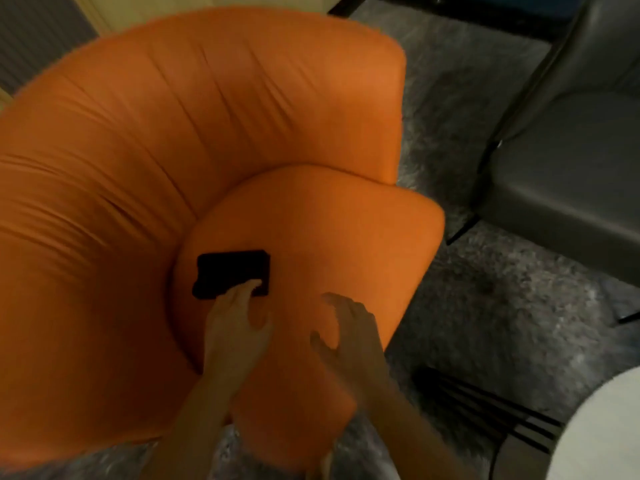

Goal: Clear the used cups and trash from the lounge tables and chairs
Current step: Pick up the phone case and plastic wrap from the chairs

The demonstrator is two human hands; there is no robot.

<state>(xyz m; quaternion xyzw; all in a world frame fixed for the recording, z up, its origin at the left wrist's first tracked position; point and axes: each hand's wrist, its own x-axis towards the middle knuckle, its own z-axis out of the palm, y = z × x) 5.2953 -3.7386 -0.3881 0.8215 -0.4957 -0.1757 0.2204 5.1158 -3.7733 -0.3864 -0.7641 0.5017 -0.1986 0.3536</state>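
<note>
A flat black rectangular item (230, 271) lies on the seat of an orange armchair (311, 244), near where the seat meets the backrest. My left hand (235, 327) reaches over the seat, fingers spread, with its fingertips touching the item's near edge. My right hand (349, 337) hovers open above the seat to the right, holding nothing. The view is blurred, so what the black item is stays unclear.
The armchair's tall orange backrest (173, 116) curves round the left and far side. A grey armchair (568, 161) stands at the right. A white round table edge (602, 431) shows at the bottom right. Grey shaggy carpet (491, 299) lies between them.
</note>
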